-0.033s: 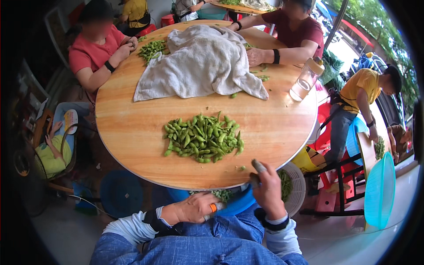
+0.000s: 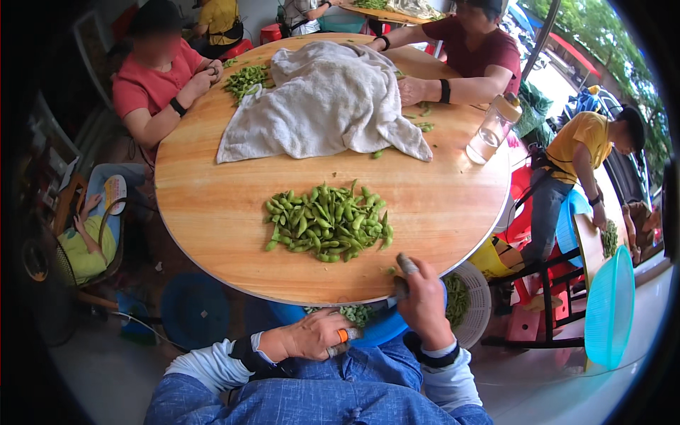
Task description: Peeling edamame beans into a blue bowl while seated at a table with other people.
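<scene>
A loose pile of green soybean pods [image 2: 327, 221] lies on the round wooden table [image 2: 212, 241] in front of me. Over the near edge, my right hand [image 2: 423, 297] has grey covers on its fingertips; index finger and thumb are apart, with nothing visible between them. A small green bit [image 2: 390, 270] lies beside that finger. My left hand [image 2: 317, 333], an orange band round one finger, is curled at the rim of a blue basin [image 2: 386, 330] below the table. What its fingers hold, if anything, is hidden. Green beans [image 2: 358, 314] show inside the basin.
A greyish-white towel [image 2: 322, 99] covers a mound mid-table, with more pods [image 2: 248, 81] beside it. A water bottle [image 2: 494, 129] stands at the right edge. A white basket [image 2: 476, 301] of pods sits below right. People sit around the table; another works at the right.
My right hand has shifted slightly left, its index fingertip nearer the small green bit. My left hand stays at the basin, and the pile looks the same.
</scene>
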Motion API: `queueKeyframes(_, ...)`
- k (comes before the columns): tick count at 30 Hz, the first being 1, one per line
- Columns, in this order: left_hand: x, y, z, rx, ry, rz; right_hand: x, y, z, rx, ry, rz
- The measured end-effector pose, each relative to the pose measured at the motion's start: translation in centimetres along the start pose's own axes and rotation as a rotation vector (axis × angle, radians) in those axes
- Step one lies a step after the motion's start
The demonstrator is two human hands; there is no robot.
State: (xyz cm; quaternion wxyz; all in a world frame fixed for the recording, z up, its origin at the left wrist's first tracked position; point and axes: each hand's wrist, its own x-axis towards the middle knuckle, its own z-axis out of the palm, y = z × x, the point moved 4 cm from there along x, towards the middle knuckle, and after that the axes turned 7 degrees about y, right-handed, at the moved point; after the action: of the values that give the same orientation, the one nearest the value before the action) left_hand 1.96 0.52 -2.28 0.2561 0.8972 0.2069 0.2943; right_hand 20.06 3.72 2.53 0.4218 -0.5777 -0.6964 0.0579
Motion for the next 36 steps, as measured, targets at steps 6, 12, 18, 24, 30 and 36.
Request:
queueKeyframes(6,0.5,0.7,-3.7,-0.16,0.182,-0.127,-2.5,-2.8,2.3,0.076,-0.411,-0.228)
queueKeyframes(12,3.5,-2.4,-7.0,0.359,0.426,-0.195,-3.3,-2.9,0.7,0.292,-0.348,-0.131)
queueKeyframes(18,4.1,-5.0,-6.5,0.534,0.163,-0.22,-3.6,-2.3,0.7,0.434,-0.226,0.058)
queueKeyframes(24,5.0,-4.5,-6.7,0.438,0.147,-0.259,-3.4,-2.2,1.5,0.492,-0.272,0.339)
queueKeyframes(30,4.6,-2.8,-6.7,-0.335,0.457,-0.505,-2.7,-3.3,4.7,0.945,-0.203,0.572)
queueKeyframes(36,4.4,-1.2,-7.0,-0.386,0.47,-0.33,-1.6,-3.6,5.1,0.799,-0.363,0.375)
